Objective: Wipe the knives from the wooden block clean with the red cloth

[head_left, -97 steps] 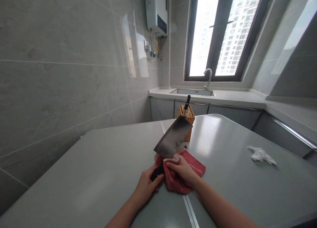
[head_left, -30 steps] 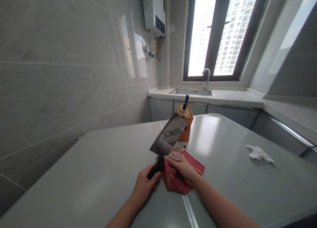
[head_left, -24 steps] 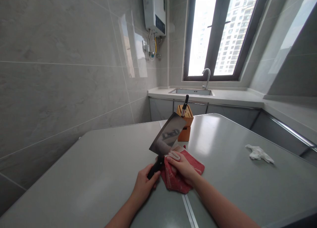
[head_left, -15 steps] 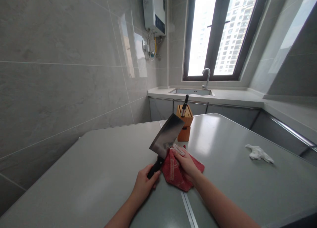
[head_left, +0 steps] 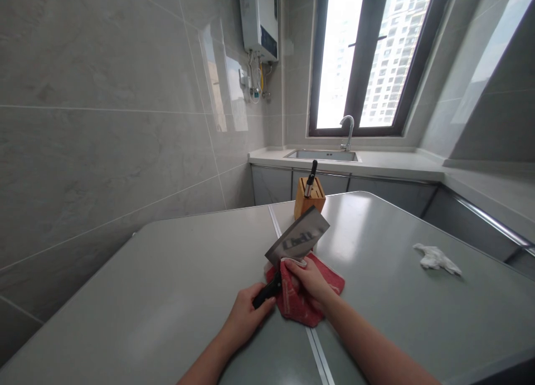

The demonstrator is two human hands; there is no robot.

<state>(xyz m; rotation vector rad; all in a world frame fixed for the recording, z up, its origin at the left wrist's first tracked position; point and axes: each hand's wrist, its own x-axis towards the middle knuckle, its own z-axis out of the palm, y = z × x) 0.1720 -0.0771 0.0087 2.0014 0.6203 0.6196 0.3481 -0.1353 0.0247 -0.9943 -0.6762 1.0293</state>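
Note:
A cleaver (head_left: 298,237) with a broad steel blade and black handle is tilted up over the table, its blade pointing away to the right. My left hand (head_left: 247,310) is wrapped round the handle. A red cloth (head_left: 298,312) with a pale edge is bunched in my right hand (head_left: 307,279), pressed against the blade near the handle. Part of the cloth hangs below the blade and spreads to the right. Behind the blade stands a wooden knife block (head_left: 303,198) with a black-handled knife (head_left: 311,176) in it; the cleaver hides the block's lower part.
The grey-green table (head_left: 167,296) fills the foreground, with a pale seam strip (head_left: 320,354). A crumpled white tissue (head_left: 437,259) lies on its right side. Beyond are a counter with a sink (head_left: 326,155) and a tap (head_left: 348,131), a window, and a wall-mounted water heater (head_left: 259,23).
The cleaver's blade has swung lower and to the right, turning so its face shows more. My right hand, with the cloth, has shifted slightly toward the handle and lower.

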